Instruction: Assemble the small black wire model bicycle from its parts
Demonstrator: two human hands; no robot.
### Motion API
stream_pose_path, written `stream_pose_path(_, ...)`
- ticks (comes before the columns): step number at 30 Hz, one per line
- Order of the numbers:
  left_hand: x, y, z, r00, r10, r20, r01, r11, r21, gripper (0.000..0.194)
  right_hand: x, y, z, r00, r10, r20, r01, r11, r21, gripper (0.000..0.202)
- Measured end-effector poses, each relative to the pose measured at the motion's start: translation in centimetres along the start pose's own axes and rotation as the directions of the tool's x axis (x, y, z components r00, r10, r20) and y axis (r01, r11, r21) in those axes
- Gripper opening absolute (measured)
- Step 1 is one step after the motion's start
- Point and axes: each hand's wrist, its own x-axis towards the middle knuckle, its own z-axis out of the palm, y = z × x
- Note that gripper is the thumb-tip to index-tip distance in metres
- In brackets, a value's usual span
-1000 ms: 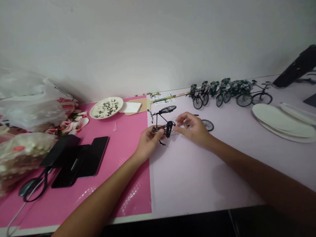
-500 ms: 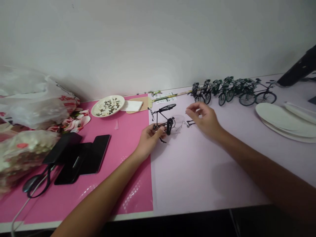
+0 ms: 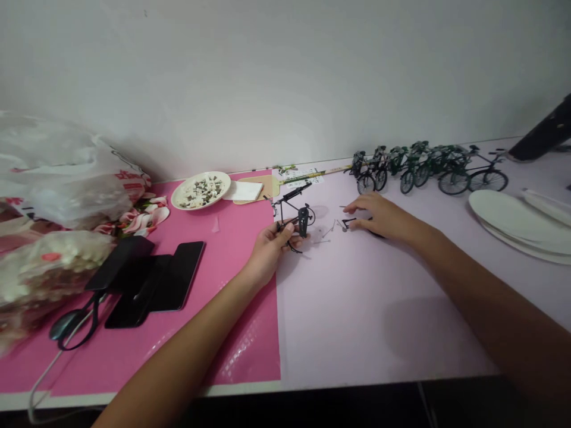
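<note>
A small black model bicycle (image 3: 292, 217) is held by my left hand (image 3: 272, 244), tilted, with thumb and fingers closed round its lower part. One wheel points up toward the wall, and a chain guard or similar dark piece shows near the thumb. My right hand (image 3: 379, 217) is low over the lilac tabletop, thumb and index finger apart. Beside its thumb lies a small black forked part (image 3: 350, 223), partly hidden under the hand. Several thin silvery pieces (image 3: 330, 227) lie between the two hands.
Several finished-looking model bicycles (image 3: 410, 166) stand along the wall, with stacked white plates (image 3: 508, 217) to their right. On the pink sheet (image 3: 232, 255) are a plate of small bits (image 3: 200, 191), dark phones (image 3: 181, 276), a black box (image 3: 120, 264) and plastic bags (image 3: 62, 172).
My right hand has lowered toward the table by the loose black part, its thumb and index finger moving apart. My left hand has turned the model bicycle slightly. The view has shifted a little.
</note>
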Motion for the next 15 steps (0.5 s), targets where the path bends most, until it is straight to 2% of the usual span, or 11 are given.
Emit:
stream_pose_path(3,0.0,0.0,0.0,1.000,0.003,0.007,-0.003,1.000,-0.005,0.045,0.0,0.4,0.8,0.997,0.013,0.076,-0.016,0.999,0.048,0.030)
stream_pose_path(6,0.0,0.0,0.0,1.000,0.004,0.017,-0.004,1.000,-0.013,0.044,-0.1,0.3,1.1,0.997,0.036,0.074,-0.040,0.998,0.048,0.030)
stream_pose_path(15,0.1,-0.2,-0.1,1.000,0.000,0.017,0.000,1.000,-0.001,0.043,0.1,-0.9,-0.1,0.994,-0.001,0.106,-0.004,0.999,0.050,0.021)
